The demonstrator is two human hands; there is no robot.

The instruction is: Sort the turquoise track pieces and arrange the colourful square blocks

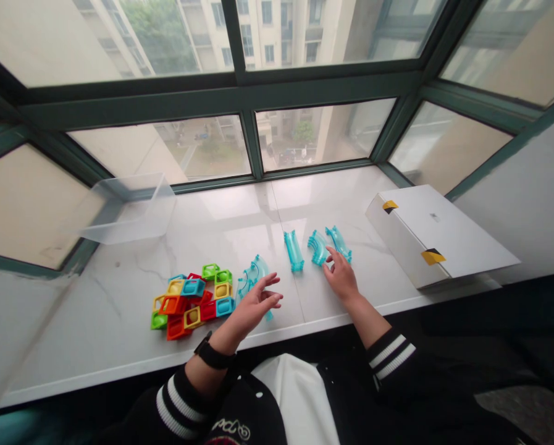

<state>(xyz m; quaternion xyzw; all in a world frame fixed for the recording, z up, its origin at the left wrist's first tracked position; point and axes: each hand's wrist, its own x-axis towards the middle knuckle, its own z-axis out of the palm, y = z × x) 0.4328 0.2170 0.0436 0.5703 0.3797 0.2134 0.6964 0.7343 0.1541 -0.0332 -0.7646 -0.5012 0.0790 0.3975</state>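
Note:
My left hand (pixel 259 301) hovers over a small group of clear turquoise track pieces (pixel 255 269), its fingers stretched out and apart with nothing in them. It partly covers those pieces. My right hand (pixel 341 276) is by a curved turquoise track piece (pixel 318 247), fingertips at its right edge; whether they touch it I cannot tell. The fingers are apart and bent. A straight turquoise track piece (pixel 294 251) lies to the left of the curved one. Another turquoise track piece (pixel 338 243) lies just beyond my right hand, its near end close to the fingers.
A heap of red, yellow, green and blue plastic blocks (pixel 193 301) sits left of my left hand. A clear plastic bin (pixel 133 216) stands at the back left. On the right is a white box (pixel 443 232) with striped tape tabs. Windows enclose the white sill (pixel 119 346).

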